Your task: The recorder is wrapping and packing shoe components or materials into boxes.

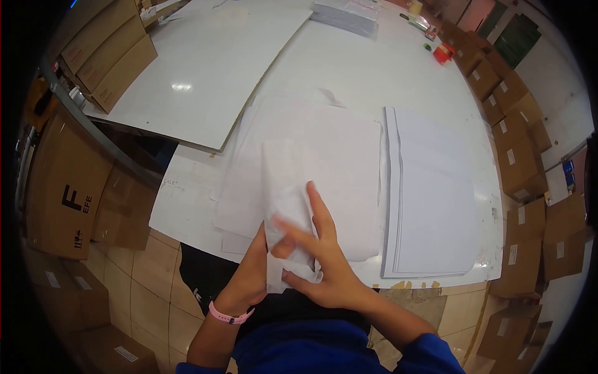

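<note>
A long, narrow bundle wrapped in thin white paper [280, 168] stands out in front of my body, over the near edge of the table. My left hand [254, 265] is closed round its lower left side. Across the bundle's lower part lies my right hand [324, 249], its fingers spread and partly blurred, one stretched along the right side. The right thumb touches the loose, crumpled paper at the near end. What the wrapping holds is hidden. Beneath and beyond it, a stack of large white paper sheets [336, 162] lies on the white table [187, 209].
A folded pile of white paper [433, 199] lies to the right. At left, a raised white board [193, 81] overlaps the table. Cardboard boxes [68, 187] stand at left, with more boxes [523, 162] along the right. A red tape roll [443, 53] sits at the far right.
</note>
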A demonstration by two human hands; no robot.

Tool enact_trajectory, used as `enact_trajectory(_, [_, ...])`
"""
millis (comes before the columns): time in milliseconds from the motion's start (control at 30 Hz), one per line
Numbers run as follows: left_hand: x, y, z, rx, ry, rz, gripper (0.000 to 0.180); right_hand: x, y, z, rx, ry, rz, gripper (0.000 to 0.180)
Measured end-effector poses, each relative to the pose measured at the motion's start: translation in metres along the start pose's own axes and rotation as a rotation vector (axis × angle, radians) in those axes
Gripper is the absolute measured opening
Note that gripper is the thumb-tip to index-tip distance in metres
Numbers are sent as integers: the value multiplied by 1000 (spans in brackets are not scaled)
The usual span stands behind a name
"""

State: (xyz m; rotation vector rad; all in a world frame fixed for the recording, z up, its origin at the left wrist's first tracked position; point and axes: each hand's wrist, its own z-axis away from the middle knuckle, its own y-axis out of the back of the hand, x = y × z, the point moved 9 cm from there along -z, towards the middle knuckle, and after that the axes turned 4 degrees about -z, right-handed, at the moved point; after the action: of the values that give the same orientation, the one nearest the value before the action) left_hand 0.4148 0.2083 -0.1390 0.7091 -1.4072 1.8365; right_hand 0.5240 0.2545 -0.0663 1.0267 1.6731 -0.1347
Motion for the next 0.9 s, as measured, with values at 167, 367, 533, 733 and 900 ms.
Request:
enact_trajectory(167, [-4,15,-2,-97,-11,80,117,25,-8,7,76,-333,-400,125])
enact_trajectory(367, [26,1,6,-162,1,-389,140,26,-18,12,65,-518,-723,131])
enact_trajectory(533, [29,9,11,-152,5,-430,140,31,-32,15,67,-611,-794,129])
enact_trajectory(733, [19,15,5,-157,29,-357,131,34,-33,16,182,-695,-1054,119])
enact_trajectory(900, [6,6,19,-307,139,-305,113,42,-18,12,231,-835,-1157,88])
